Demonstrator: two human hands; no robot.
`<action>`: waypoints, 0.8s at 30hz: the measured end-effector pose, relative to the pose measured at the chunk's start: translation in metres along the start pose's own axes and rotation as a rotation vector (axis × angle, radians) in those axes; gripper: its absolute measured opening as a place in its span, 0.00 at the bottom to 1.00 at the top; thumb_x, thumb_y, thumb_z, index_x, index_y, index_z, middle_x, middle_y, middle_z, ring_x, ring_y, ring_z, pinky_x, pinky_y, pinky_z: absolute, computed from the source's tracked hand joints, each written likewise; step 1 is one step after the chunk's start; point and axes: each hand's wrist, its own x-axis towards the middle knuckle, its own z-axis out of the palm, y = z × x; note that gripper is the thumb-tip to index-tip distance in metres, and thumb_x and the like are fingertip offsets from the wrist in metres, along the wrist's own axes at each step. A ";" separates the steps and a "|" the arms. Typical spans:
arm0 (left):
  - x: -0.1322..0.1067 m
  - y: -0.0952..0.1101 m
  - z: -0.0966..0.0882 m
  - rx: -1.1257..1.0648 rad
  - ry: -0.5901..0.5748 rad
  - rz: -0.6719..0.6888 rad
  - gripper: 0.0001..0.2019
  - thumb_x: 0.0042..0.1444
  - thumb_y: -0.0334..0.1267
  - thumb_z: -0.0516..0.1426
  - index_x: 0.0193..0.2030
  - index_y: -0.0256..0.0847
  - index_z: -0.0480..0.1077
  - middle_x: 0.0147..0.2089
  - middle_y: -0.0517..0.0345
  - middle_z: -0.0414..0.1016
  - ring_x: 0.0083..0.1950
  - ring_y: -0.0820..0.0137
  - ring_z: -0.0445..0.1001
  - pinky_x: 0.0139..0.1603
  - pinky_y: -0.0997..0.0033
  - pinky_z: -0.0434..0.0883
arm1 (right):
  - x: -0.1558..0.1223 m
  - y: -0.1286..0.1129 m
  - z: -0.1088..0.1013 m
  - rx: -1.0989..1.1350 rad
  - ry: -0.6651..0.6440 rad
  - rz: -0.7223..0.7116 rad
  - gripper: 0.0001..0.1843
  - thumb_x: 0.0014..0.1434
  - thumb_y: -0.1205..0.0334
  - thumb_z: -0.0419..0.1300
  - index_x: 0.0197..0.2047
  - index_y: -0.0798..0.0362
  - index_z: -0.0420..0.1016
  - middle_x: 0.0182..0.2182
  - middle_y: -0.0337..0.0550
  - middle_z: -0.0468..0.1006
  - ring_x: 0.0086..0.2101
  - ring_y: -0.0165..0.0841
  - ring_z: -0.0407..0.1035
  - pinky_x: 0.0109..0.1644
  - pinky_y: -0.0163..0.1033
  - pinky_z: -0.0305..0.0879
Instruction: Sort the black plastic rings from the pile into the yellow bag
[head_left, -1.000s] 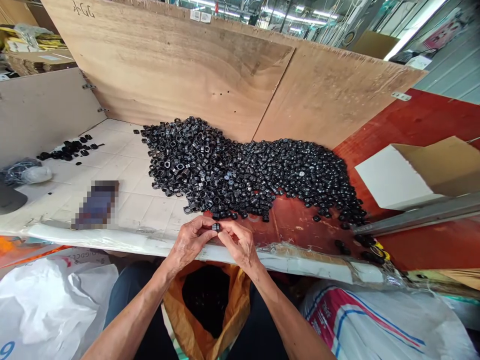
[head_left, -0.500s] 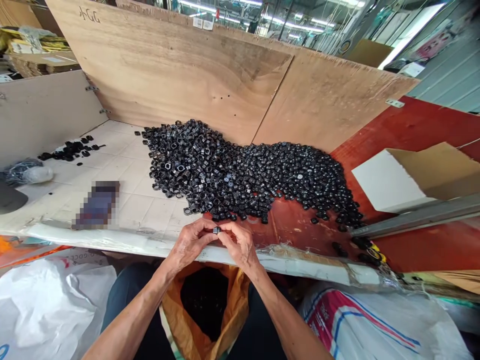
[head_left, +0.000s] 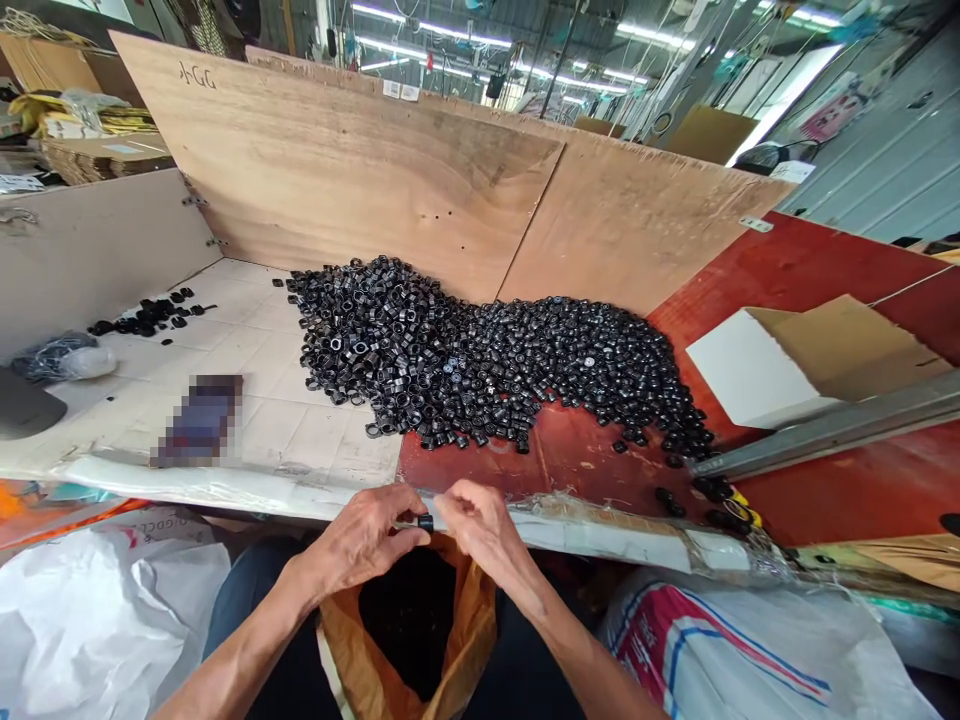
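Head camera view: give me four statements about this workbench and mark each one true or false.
1. The left hand and right hand hold a small black ring above an orange bag. True.
2. The pile of black rings sits entirely on white tiles. False: it spreads across white tiles and a red surface.
3. An open cardboard box rests on the red surface. True.
4. A metal rail lies left of the pile. False: it lies to the pile's right.
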 end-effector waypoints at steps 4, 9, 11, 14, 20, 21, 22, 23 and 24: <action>0.037 -0.009 0.011 0.124 0.259 -0.216 0.06 0.64 0.41 0.64 0.43 0.43 0.75 0.36 0.59 0.78 0.33 0.67 0.78 0.37 0.68 0.75 | 0.036 0.021 -0.015 -0.403 0.409 -0.325 0.09 0.62 0.63 0.62 0.46 0.53 0.78 0.38 0.50 0.80 0.36 0.40 0.74 0.41 0.42 0.71; 0.078 -0.024 0.036 0.401 0.305 -0.238 0.11 0.63 0.32 0.62 0.51 0.44 0.76 0.47 0.53 0.77 0.41 0.63 0.80 0.43 0.66 0.76 | 0.063 0.045 -0.010 -0.633 0.354 -0.396 0.12 0.65 0.68 0.59 0.51 0.53 0.77 0.42 0.52 0.78 0.38 0.43 0.74 0.41 0.43 0.70; 0.083 -0.027 0.036 0.431 0.267 -0.246 0.09 0.63 0.31 0.61 0.49 0.43 0.77 0.44 0.53 0.77 0.42 0.63 0.81 0.44 0.66 0.76 | 0.063 0.048 -0.006 -0.644 0.370 -0.387 0.07 0.65 0.68 0.59 0.45 0.52 0.76 0.39 0.48 0.76 0.36 0.41 0.72 0.40 0.41 0.68; 0.080 -0.031 0.032 0.429 0.282 -0.203 0.07 0.61 0.30 0.62 0.45 0.43 0.78 0.41 0.53 0.77 0.43 0.61 0.80 0.47 0.64 0.77 | 0.060 0.049 -0.006 -0.606 0.369 -0.414 0.03 0.63 0.67 0.60 0.39 0.51 0.71 0.38 0.46 0.74 0.36 0.40 0.71 0.40 0.40 0.67; 0.062 -0.039 0.029 0.382 0.289 -0.161 0.19 0.55 0.35 0.68 0.54 0.41 0.76 0.48 0.49 0.78 0.45 0.57 0.80 0.47 0.60 0.78 | 0.059 0.047 -0.010 -0.407 0.221 -0.486 0.07 0.60 0.71 0.61 0.40 0.50 0.71 0.37 0.44 0.76 0.35 0.37 0.72 0.42 0.39 0.68; 0.061 -0.040 0.029 0.365 0.293 -0.177 0.20 0.55 0.35 0.68 0.55 0.40 0.75 0.47 0.50 0.78 0.43 0.59 0.80 0.46 0.61 0.78 | 0.059 0.047 -0.011 -0.379 0.202 -0.485 0.08 0.60 0.71 0.62 0.43 0.51 0.72 0.38 0.44 0.77 0.34 0.36 0.71 0.41 0.39 0.68; 0.059 -0.042 0.030 0.348 0.298 -0.191 0.20 0.55 0.33 0.68 0.55 0.41 0.75 0.46 0.51 0.77 0.41 0.61 0.80 0.45 0.62 0.78 | 0.059 0.046 -0.012 -0.358 0.183 -0.483 0.10 0.61 0.71 0.62 0.45 0.51 0.74 0.39 0.43 0.77 0.33 0.35 0.71 0.41 0.39 0.68; 0.059 -0.043 0.030 0.332 0.303 -0.198 0.17 0.56 0.31 0.67 0.53 0.42 0.76 0.44 0.53 0.77 0.40 0.63 0.79 0.44 0.63 0.77 | 0.059 0.045 -0.012 -0.346 0.163 -0.484 0.10 0.61 0.71 0.63 0.46 0.51 0.75 0.40 0.44 0.77 0.32 0.34 0.71 0.41 0.39 0.69; 0.058 -0.044 0.031 0.315 0.307 -0.198 0.15 0.57 0.30 0.66 0.51 0.43 0.76 0.43 0.55 0.76 0.38 0.65 0.79 0.43 0.64 0.77 | 0.059 0.045 -0.013 -0.340 0.145 -0.489 0.10 0.62 0.70 0.64 0.46 0.51 0.77 0.40 0.44 0.77 0.32 0.34 0.71 0.41 0.39 0.69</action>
